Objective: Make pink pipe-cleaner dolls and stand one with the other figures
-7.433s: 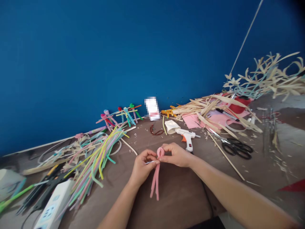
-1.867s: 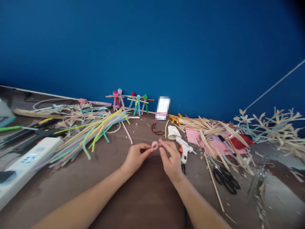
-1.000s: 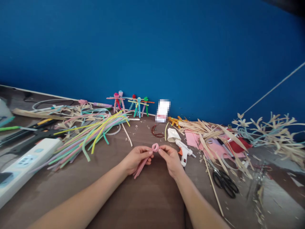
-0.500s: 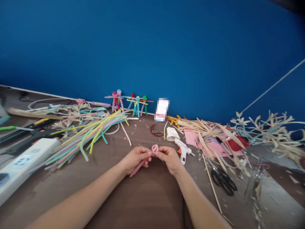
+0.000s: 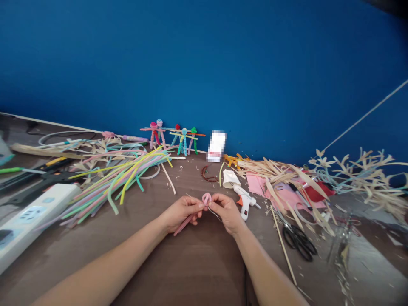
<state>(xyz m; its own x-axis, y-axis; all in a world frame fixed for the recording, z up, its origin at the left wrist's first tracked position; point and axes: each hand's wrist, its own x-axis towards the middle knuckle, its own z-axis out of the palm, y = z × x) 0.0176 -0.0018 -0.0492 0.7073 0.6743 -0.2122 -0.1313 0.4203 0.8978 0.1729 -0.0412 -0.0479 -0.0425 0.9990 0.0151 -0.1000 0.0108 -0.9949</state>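
Pink pipe cleaners are bent into a small loop at the top, with their straight ends pointing down to the left. My left hand is closed on them just below the loop. From the other side, my right hand pinches at the base of the loop, thumb against forefinger. A thin wire trails in a curve beneath the right fingers; its hold between the fingertips is partly hidden. Both hands meet low over the brown table.
Pipe-cleaner figures stand along the blue wall. Left lie a pipe-cleaner bundle and a white power strip. To the right are a glue gun, black scissors, pink sheets and dried husk strips.
The pink loop has shifted very slightly left and looks a little wider. More of the thin wire shows beneath my right fingers. Both hands stay almost in place.
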